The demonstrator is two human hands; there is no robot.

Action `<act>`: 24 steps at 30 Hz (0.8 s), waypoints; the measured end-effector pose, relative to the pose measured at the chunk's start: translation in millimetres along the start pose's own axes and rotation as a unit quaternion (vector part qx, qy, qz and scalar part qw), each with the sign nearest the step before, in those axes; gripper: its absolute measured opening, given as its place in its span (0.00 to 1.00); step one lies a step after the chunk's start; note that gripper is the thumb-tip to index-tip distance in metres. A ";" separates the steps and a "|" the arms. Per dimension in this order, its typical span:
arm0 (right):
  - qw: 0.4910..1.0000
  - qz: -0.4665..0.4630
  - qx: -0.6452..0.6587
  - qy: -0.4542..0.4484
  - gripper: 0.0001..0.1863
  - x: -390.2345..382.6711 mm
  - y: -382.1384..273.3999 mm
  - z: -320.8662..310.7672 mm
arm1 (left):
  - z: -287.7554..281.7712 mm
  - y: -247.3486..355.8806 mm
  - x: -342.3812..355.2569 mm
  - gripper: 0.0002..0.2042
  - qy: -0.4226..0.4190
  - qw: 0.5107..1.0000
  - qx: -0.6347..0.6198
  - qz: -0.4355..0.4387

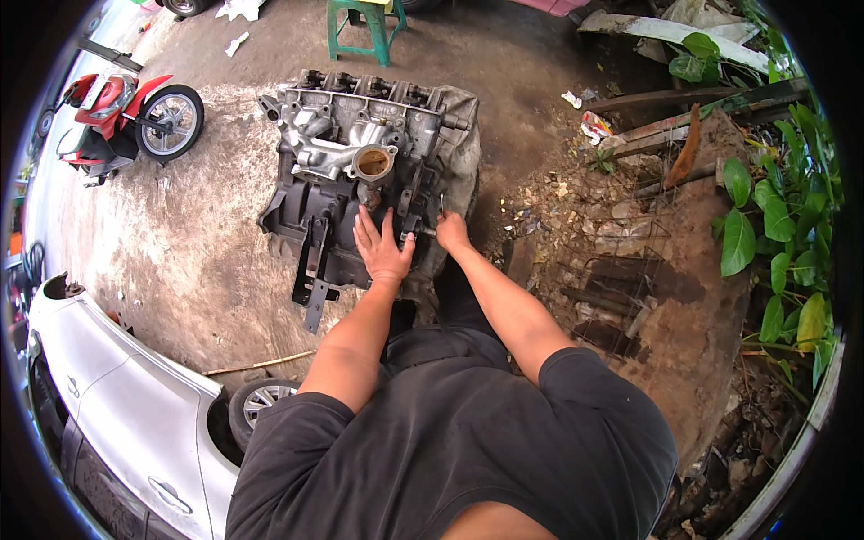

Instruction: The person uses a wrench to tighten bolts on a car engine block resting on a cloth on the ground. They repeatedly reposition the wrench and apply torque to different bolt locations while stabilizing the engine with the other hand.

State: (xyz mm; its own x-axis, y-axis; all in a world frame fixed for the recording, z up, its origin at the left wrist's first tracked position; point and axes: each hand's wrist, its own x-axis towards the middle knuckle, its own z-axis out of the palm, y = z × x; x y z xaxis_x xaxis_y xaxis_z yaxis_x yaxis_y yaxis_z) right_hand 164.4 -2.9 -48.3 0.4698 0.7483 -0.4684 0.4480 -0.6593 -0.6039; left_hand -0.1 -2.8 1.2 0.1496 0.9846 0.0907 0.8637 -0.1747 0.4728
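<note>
Seemingly, right grip (pixel 448 230) holds a tool (pixel 441 205) — left hand (pixel 383 254) splayed on engine (pixel 292 205), intake (pixel 373 163) brown inside.

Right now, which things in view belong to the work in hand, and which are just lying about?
In the job:
engine
left hand, spread over it
right hand, apparently gripping a slim metal tool

Seemingly unrelated:
red motorcycle
silver car
green stool
crumpled wrapper

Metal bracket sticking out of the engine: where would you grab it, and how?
Probably pinch the flat near end of the bracket, coming from the person's left. That end looks narrow and juts out past the engine, with the left hand resting off to its right.
</note>
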 end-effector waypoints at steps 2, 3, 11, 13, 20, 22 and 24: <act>0.999 0.035 -0.018 -0.031 0.13 5.3 -7.2 -3.9 | 0.9 -0.2 1.3 0.32 -0.001 1.000 -0.002 -0.001; 0.995 0.067 -0.028 -0.061 0.13 8.0 -11.6 -6.4 | 1.2 -0.3 1.3 0.32 -0.002 1.000 -0.002 -0.003; 0.996 0.043 -0.078 -0.026 0.13 0.2 -27.5 -13.6 | 0.3 -1.6 1.9 0.32 -0.009 1.000 -0.007 -0.004; 0.998 0.044 -0.053 0.004 0.13 -1.6 -26.3 -12.2 | 0.2 -2.1 1.8 0.33 -0.015 1.000 -0.004 -0.006; 0.980 0.156 0.016 -0.125 0.11 31.3 -34.6 -33.1 | -0.3 -2.2 1.0 0.33 -0.021 1.000 -0.004 -0.009; 0.957 0.167 -0.007 -0.238 0.07 49.2 -43.5 -46.4 | -0.4 -2.6 1.8 0.33 -0.022 1.000 0.000 -0.008; 0.921 0.213 0.037 -0.325 0.07 65.4 -52.8 -60.4 | -0.5 -3.1 1.5 0.33 -0.016 1.000 -0.001 -0.004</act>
State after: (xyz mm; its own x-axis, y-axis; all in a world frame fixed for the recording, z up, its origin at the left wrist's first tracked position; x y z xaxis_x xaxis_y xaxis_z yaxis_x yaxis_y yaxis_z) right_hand 217.5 76.4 -8.1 0.0248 0.3254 -0.9452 0.2634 -0.9142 -0.3078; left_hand -2.8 -0.8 0.3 0.1577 0.9857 0.0586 0.8635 -0.1665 0.4761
